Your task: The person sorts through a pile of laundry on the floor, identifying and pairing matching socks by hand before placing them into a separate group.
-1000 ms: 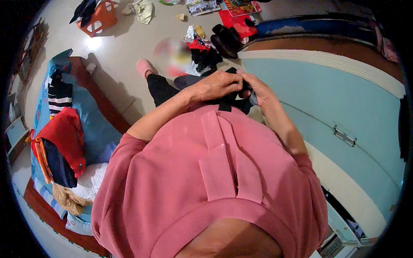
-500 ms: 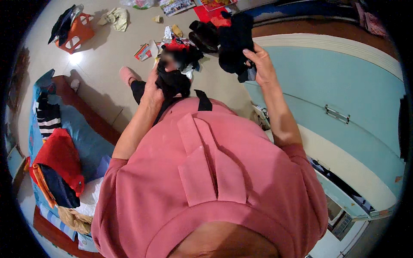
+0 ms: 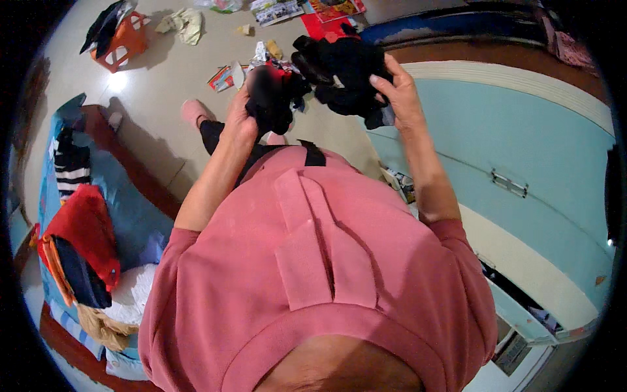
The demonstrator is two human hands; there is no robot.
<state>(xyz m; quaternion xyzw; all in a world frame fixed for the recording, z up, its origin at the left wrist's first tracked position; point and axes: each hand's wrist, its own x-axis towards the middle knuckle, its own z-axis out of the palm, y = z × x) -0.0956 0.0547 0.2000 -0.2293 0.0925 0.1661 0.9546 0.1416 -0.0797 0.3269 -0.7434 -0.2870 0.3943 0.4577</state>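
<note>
Left hand (image 3: 241, 119) and right hand (image 3: 401, 98) grip black cloths (image 3: 358, 75), top middle; I'm holding them side by side, and next likely needs firm pinching.

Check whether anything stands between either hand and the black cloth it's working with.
Nothing visible does. The left hand holds one piece of black cloth, and the right hand holds another black bundle, its thumb against the fabric.
</note>
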